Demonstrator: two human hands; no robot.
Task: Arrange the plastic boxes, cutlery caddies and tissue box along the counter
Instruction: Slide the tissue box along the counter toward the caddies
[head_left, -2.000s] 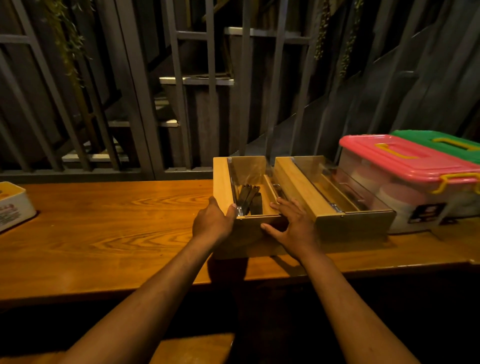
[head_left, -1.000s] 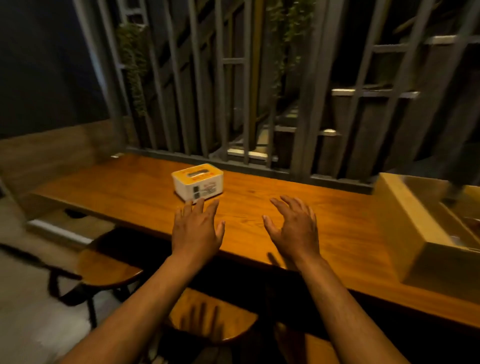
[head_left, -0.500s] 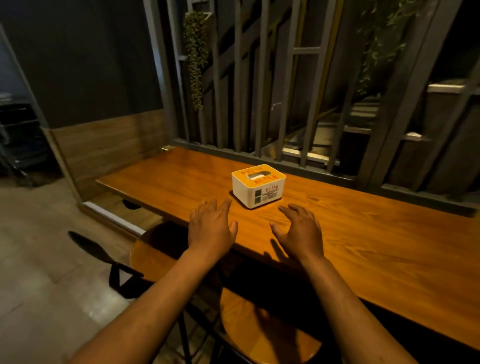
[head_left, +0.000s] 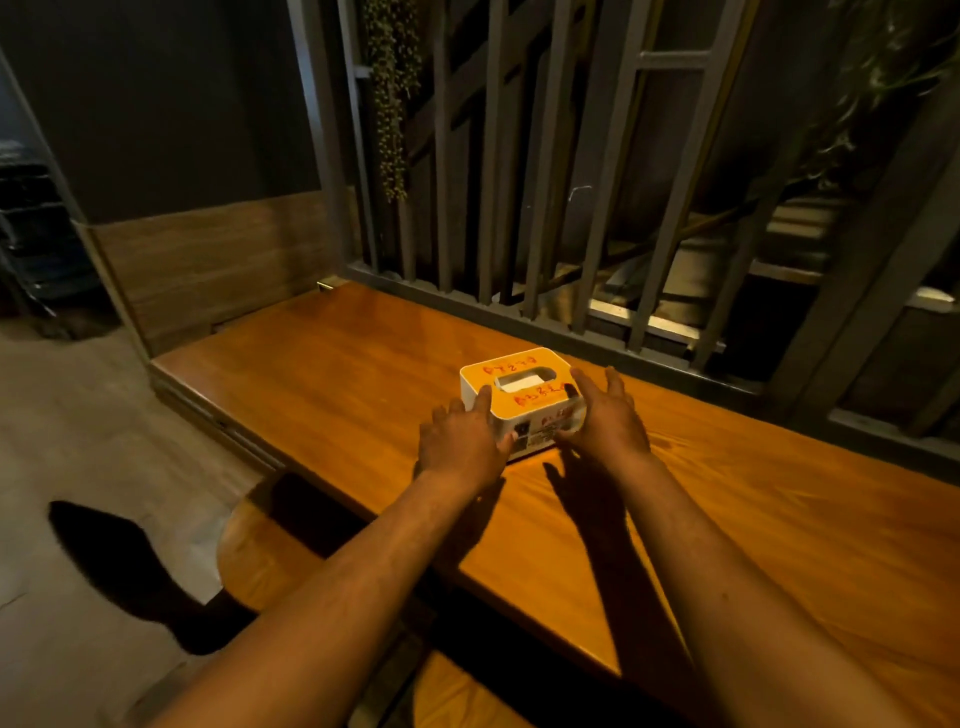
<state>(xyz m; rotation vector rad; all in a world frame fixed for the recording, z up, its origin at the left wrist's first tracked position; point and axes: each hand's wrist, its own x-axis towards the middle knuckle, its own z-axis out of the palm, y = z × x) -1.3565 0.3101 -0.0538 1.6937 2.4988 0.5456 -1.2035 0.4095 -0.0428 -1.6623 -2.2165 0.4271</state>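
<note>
A: Where's the tissue box (head_left: 523, 400)?
B: Mid-counter (head_left: 332, 364), toward the far rail; your left hand (head_left: 460, 441) and right hand (head_left: 605, 421) flank it, fingers spread, touching its sides, not yet clamped.
A: Progress?
B: Tissue box unplaced, I'd judge; 0 caddies or plastic boxes in view.

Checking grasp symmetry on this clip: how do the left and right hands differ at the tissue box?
The left hand lies at the tissue box's near-left corner, one finger along its top edge; the right hand flanks the right side, reaching farther back. Both are open, palms down, fingers spread, bracketing the box.
</note>
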